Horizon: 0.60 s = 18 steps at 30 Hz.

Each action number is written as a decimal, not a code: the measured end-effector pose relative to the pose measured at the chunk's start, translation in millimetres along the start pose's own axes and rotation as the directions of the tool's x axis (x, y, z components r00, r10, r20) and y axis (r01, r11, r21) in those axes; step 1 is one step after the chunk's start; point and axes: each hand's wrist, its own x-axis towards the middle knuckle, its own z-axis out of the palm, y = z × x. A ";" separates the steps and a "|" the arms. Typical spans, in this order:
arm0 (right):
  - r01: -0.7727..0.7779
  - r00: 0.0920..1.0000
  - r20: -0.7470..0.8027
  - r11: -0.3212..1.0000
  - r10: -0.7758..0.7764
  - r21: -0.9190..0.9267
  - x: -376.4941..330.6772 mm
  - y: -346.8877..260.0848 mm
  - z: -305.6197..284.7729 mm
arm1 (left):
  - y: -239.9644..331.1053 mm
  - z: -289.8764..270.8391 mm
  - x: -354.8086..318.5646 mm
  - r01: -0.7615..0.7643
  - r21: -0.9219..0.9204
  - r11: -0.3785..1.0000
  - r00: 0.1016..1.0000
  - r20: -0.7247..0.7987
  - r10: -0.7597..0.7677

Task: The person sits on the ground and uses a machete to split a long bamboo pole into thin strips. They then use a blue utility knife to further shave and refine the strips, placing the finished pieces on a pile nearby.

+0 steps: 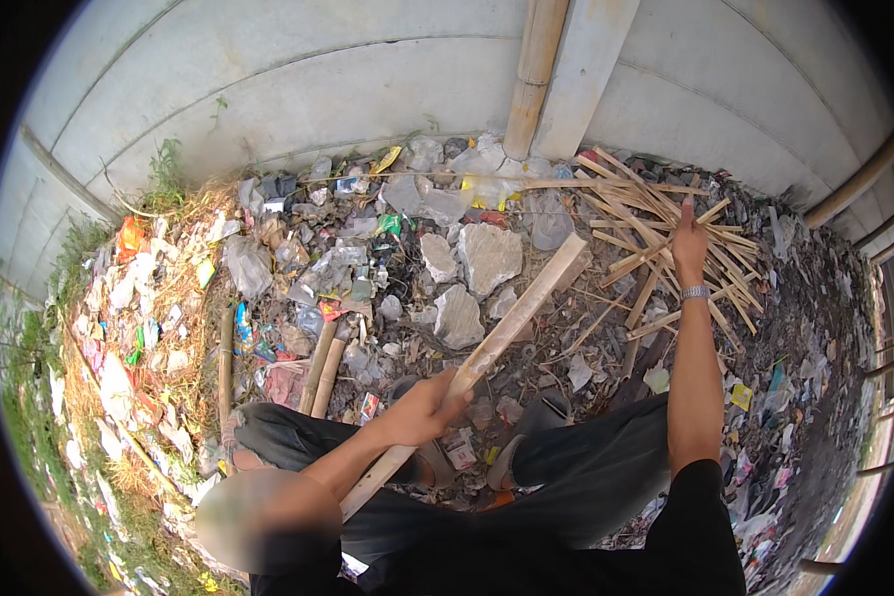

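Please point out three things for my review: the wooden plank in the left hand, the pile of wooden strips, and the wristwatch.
Wooden plank (515, 319): head view, its face above the grip.
Pile of wooden strips (650, 234): head view, crossed strips near its middle.
Wristwatch (695, 292): head view, across the wrist.

The head-worn fisheye looks down from close above the legs (606, 452), facing a grey wall (368, 94).
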 end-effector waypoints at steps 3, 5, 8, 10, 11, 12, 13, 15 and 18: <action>0.083 0.990 0.102 0.981 -0.101 0.173 -35.3 -41.4 2.6 | -4.2 -13.9 6.2 -0.008 0.066 0.998 0.994 -0.107 0.015; 0.285 0.927 0.227 0.954 -0.299 0.093 -80.9 -71.6 13.7 | 3.8 -19.7 13.8 -0.016 0.036 0.999 0.991 -0.134 0.021; 0.458 0.710 0.494 0.862 -0.502 0.217 -176.1 -124.2 26.5 | 11.1 -26.7 17.6 -0.011 -0.015 1.000 0.989 -0.150 0.008; 0.487 0.536 0.646 0.824 -0.543 0.288 -222.7 -142.6 26.9 | 11.8 -26.1 17.8 -0.031 -0.044 0.999 0.985 -0.169 0.023; 0.488 0.511 0.651 0.813 -0.561 0.318 -241.2 -140.2 30.7 | 10.6 -24.2 18.8 -0.041 -0.060 0.997 0.985 -0.172 0.030; 0.487 0.484 0.656 0.801 -0.579 0.348 -254.6 -137.9 34.7 | 8.9 -23.6 19.1 -0.051 -0.077 0.996 0.984 -0.175 0.037; 0.492 0.467 0.674 0.802 -0.572 0.339 -262.5 -140.0 35.9 | 4.7 -23.9 19.5 -0.056 -0.052 0.997 0.984 -0.172 0.046; 0.503 0.433 0.709 0.802 -0.556 0.322 -273.3 -143.5 37.1 | -3.1 -25.3 19.6 -0.065 -0.002 0.998 0.984 -0.164 0.064; 0.513 0.438 0.700 0.796 -0.564 0.322 -274.7 -138.7 45.0 | 3.6 -22.8 17.9 -0.112 0.016 0.994 0.975 -0.193 0.113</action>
